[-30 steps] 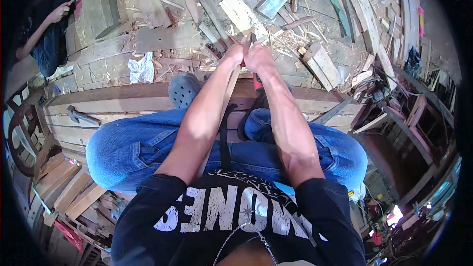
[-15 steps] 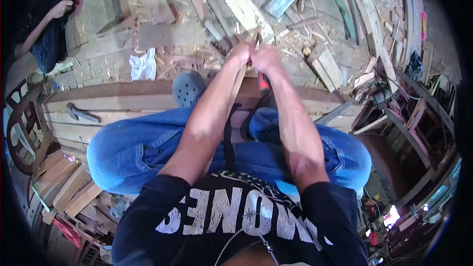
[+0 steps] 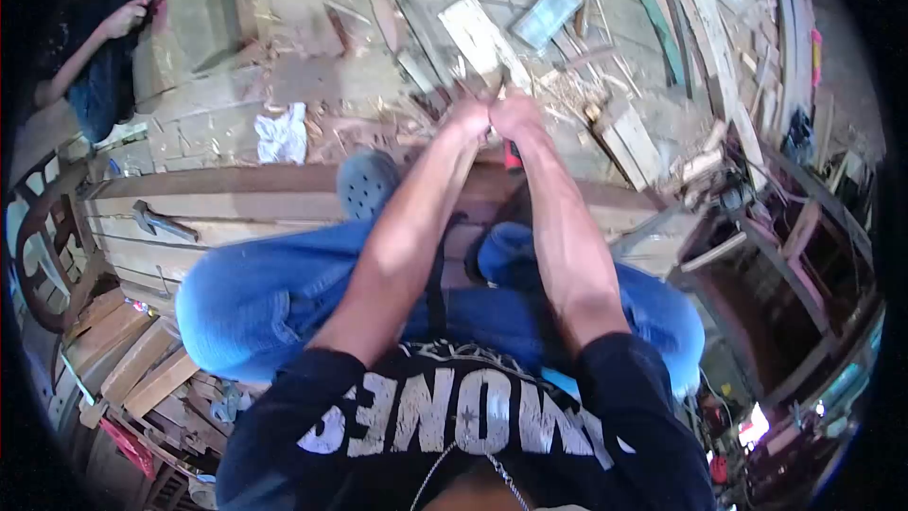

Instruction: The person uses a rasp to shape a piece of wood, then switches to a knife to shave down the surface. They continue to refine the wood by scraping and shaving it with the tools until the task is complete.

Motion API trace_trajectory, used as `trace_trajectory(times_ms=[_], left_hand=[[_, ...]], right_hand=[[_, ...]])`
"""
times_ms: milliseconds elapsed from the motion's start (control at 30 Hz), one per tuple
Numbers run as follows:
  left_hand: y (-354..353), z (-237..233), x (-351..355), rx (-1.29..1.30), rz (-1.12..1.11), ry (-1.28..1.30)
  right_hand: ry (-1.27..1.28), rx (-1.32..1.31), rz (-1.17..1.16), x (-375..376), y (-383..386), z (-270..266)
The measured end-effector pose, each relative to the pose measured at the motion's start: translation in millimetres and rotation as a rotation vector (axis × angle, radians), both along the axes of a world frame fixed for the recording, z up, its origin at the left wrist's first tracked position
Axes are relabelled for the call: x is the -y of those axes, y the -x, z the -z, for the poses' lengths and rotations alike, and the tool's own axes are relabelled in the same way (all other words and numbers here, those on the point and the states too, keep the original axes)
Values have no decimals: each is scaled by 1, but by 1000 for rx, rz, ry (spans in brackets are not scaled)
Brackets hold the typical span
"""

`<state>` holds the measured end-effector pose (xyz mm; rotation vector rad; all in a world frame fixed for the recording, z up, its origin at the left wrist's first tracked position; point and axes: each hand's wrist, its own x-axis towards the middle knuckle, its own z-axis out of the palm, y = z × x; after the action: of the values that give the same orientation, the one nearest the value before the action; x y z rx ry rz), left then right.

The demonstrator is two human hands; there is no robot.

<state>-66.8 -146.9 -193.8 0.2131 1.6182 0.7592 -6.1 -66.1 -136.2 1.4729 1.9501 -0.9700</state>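
My left hand (image 3: 465,117) is closed round a thin strip of wood, which the fingers now mostly hide. Pressed against it, my right hand (image 3: 516,115) grips a red-handled tool (image 3: 513,155). The handle's red and black end sticks out below the fist, and a dark tip shows just past the knuckles; I cannot tell what kind of tool it is. Beyond both fists lies a pale wood block (image 3: 473,33) among shavings (image 3: 572,93).
A blue-grey block (image 3: 549,14) and wood offcuts (image 3: 629,142) lie ahead. A white cloth (image 3: 282,134) and a hammer (image 3: 163,221) are to the left. At upper left another person's hand (image 3: 125,19) shows. A wooden frame (image 3: 776,274) stands at right.
Both fists have drawn slightly closer to my body and stay together. Less of the wood strip and of the red handle shows. The view has shifted slightly.
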Motion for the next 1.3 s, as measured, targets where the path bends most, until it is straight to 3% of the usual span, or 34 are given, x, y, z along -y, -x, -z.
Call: trace_trajectory(times_ms=[33,100,167,233,300,367,400,500,567,633,667,900,967,1067,1300], left_hand=[[3,-7,-3,138,-30,55],[4,-3,-1,119,77,30],[-1,-6,0,160,9,44],[2,-17,-7,142,-83,150],[2,-14,-9,113,-50,223],[-2,9,-3,-3,64,209],[3,1,-5,-12,143,226],[0,4,-4,40,92,176],[-1,8,-5,-5,131,184],[1,6,-4,-61,167,205],[0,4,-4,-34,127,215],[2,-1,-5,51,113,161],[1,3,-5,-4,190,209],[-2,21,1,-35,225,169],[3,6,-2,-41,217,174]], right_hand=[[4,-19,0,-10,8,8],[78,-15,-11,-10,2,19],[97,4,33,-8,-2,22],[6,-48,65,-7,-3,24],[-71,-12,-75,-6,-12,23],[1,-103,60,-5,-28,20],[92,-2,77,-10,-27,12],[295,2,189,-11,-22,-39],[336,-22,196,-9,-29,-25],[279,-6,101,-3,-23,-26],[55,23,-195,1,-23,-28],[140,-37,-168,-4,-22,-29],[190,-30,46,0,-21,-21],[218,-35,-82,-5,-22,-16],[307,-25,40,-8,-11,-30]])
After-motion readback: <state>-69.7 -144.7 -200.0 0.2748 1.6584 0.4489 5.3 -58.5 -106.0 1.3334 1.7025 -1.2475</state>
